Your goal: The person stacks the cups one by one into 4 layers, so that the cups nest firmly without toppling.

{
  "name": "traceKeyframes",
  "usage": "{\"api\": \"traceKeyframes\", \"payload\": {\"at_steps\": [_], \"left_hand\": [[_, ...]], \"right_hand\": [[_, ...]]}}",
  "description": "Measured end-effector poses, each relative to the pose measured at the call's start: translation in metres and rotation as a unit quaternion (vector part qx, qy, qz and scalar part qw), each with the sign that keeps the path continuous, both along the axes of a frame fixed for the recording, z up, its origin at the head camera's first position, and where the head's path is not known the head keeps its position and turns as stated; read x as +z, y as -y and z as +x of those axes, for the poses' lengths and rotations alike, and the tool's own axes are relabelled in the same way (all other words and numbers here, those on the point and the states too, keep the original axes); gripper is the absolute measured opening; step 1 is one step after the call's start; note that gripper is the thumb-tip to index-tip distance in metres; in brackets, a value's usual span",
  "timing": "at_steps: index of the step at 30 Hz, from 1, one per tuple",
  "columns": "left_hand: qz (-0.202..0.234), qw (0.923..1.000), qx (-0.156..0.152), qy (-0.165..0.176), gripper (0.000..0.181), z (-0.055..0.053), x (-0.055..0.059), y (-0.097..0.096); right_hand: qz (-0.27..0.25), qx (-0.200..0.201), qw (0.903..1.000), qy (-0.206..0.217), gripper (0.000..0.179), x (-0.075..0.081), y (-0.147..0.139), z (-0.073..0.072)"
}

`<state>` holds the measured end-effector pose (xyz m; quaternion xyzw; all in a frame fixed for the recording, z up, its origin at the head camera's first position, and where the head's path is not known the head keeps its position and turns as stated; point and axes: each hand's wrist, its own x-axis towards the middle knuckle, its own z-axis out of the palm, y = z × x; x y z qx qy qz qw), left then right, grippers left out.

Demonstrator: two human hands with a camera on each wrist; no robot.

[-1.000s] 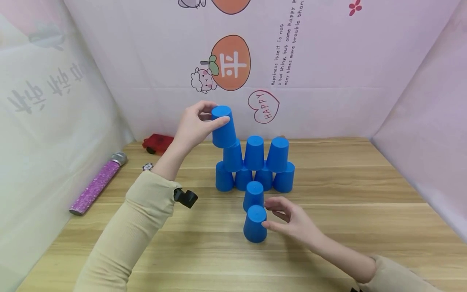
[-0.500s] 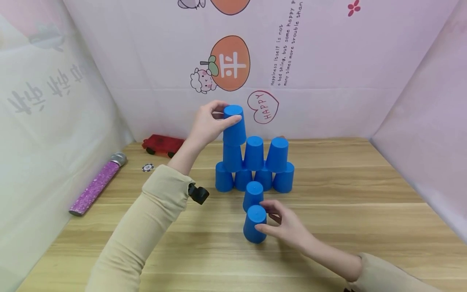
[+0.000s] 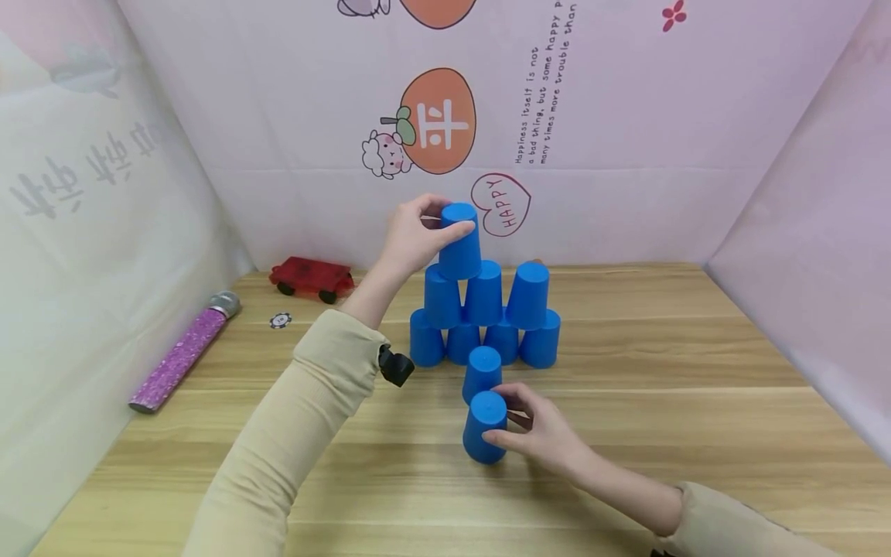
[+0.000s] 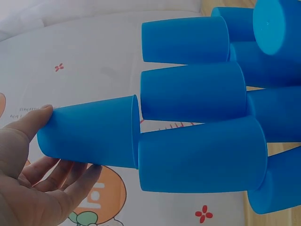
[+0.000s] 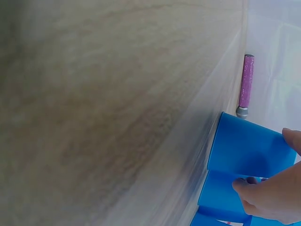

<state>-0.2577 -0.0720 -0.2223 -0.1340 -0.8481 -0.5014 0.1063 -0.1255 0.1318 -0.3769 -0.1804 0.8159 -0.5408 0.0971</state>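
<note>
My left hand (image 3: 412, 238) pinches an upside-down blue cup (image 3: 461, 251) by its upper part, thumb on the near side. This cup sits at the top of a blue cup pyramid, over the left cup (image 3: 442, 300) and middle cup (image 3: 484, 298) of the second row. In the left wrist view its rim (image 4: 136, 132) is right at those cups' bases. My right hand (image 3: 546, 437) grips the nearest blue cup (image 3: 480, 418), thumb in front and fingers behind. Just beyond stands another upside-down cup (image 3: 482, 375).
The pyramid's bottom row (image 3: 427, 340) has several blue cups, with a third second-row cup (image 3: 529, 298) on the right. Farther left lie a red toy car (image 3: 312, 278), a poker chip (image 3: 281, 320) and a purple glittery microphone (image 3: 182, 356). Printed cloth walls surround the wooden table (image 3: 661, 348).
My left hand has carried its cup rightward, from the pyramid's left end to over the gap between two second-row cups. My right hand has closed in slightly on the nearest cup.
</note>
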Motion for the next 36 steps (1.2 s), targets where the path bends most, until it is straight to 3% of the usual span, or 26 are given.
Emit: {"api": "traceKeyframes", "payload": {"at_steps": [26, 36], "left_hand": [[-0.007, 0.9999, 0.008, -0.006, 0.055, -0.003, -0.006, -0.005], [0.023, 0.9997, 0.008, -0.003, 0.061, -0.001, -0.011, 0.000]], "right_hand": [[0.001, 0.024, 0.9995, -0.018, 0.050, 0.000, 0.001, 0.000], [0.000, -0.009, 0.9999, -0.013, 0.049, 0.004, -0.004, 0.000]]}}
